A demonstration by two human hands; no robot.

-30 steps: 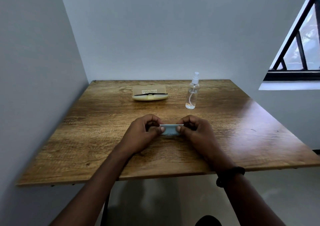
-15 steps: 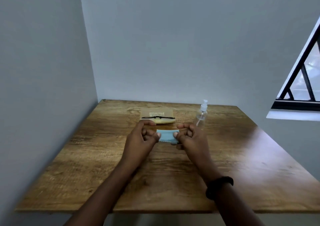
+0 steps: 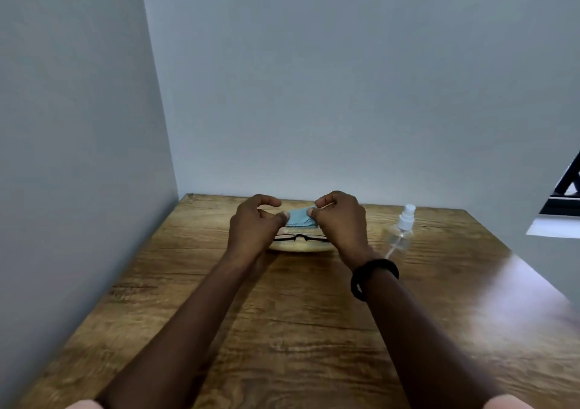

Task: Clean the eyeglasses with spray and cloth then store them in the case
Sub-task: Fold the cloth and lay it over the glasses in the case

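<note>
— Forward went your left fingers (image 3: 284,217) and right fingers (image 3: 311,211). Holding?
— Both pinch one cloth (image 3: 298,219); just beneath them one eyeglasses (image 3: 298,236) pair lies on one case (image 3: 301,247), partly hidden; one spray bottle (image 3: 399,236) stands right.

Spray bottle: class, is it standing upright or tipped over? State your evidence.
Upright: the spray bottle stands on the table, its white nozzle uppermost and its tube hanging down inside.

Wooden table (image 3: 282,330) — pale grey walls (image 3: 345,94), window (image 3: 565,201) at right.
</note>
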